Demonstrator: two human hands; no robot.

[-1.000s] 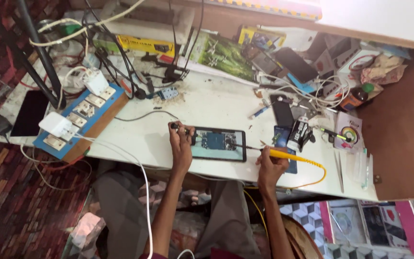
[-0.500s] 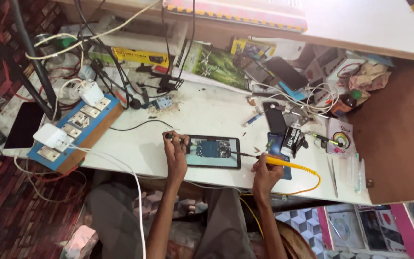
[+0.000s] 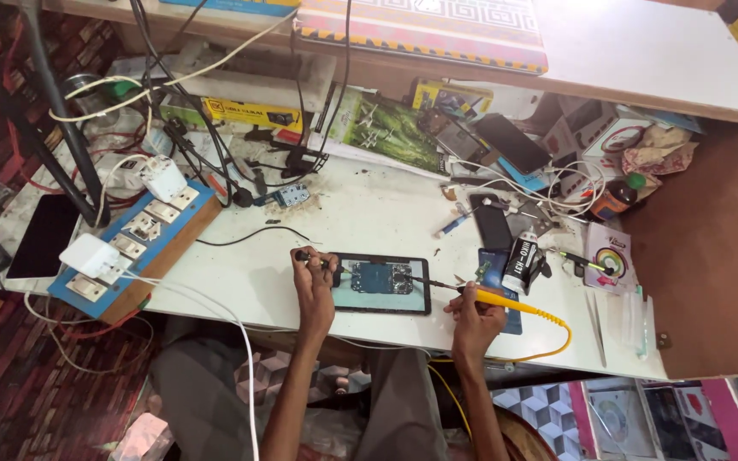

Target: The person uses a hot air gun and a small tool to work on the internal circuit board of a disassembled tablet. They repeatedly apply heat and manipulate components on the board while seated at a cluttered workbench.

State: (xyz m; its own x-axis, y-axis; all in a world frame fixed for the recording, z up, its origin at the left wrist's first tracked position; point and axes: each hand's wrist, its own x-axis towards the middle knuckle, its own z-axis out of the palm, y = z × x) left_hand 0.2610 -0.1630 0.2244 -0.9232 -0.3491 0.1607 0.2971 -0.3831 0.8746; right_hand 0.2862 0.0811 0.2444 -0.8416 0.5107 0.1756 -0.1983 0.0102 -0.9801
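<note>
Yellow-handled soldering iron (image 3: 506, 300) pinched in your right hand (image 3: 474, 321), tip reaching over the opened phone (image 3: 380, 283) lying flat near the white workbench's (image 3: 369, 218) front edge. Your left hand (image 3: 314, 286) pinches a thin dark tool at the phone's left end. Phone's back is off, blue board exposed. Switch board (image 3: 134, 243) sits well left.

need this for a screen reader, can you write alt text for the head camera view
Seen from above, a person's right hand holds a yellow soldering iron to an opened phone on a cluttered white workbench, while the left hand holds a thin black tool at the phone's left edge.
</note>
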